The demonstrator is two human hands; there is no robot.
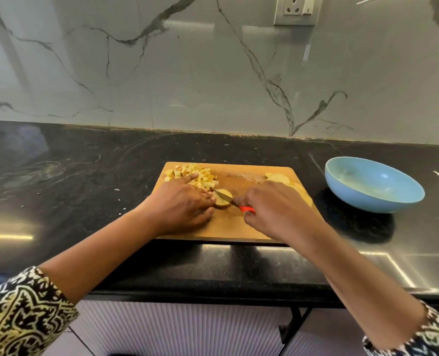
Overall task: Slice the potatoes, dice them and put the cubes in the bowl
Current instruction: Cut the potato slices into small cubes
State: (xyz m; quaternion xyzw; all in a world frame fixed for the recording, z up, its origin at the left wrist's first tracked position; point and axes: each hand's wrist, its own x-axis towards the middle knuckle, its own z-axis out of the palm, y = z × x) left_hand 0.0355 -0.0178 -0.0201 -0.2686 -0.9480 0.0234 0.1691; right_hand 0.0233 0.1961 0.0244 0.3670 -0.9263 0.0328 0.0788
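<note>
A wooden cutting board (pixel 228 227) lies on the black counter. My left hand (pixel 179 206) holds a round potato slice (pixel 224 200) flat on the board with curled fingertips, index finger stretched out. My right hand (pixel 277 209) grips a red-handled knife (pixel 228 199), its blade lying across that slice. A heap of potato cubes (pixel 195 176) sits at the board's far left corner. Several potato slices (pixel 280 178) lie at the far right, partly hidden by my right hand. A blue bowl (pixel 372 183) stands to the right of the board; no potato shows in it.
The black counter (pixel 85 176) runs left and right of the board, with a marble backsplash behind it and a wall socket (pixel 298 10) at the top right. The board's near edge lies close to the counter's front edge.
</note>
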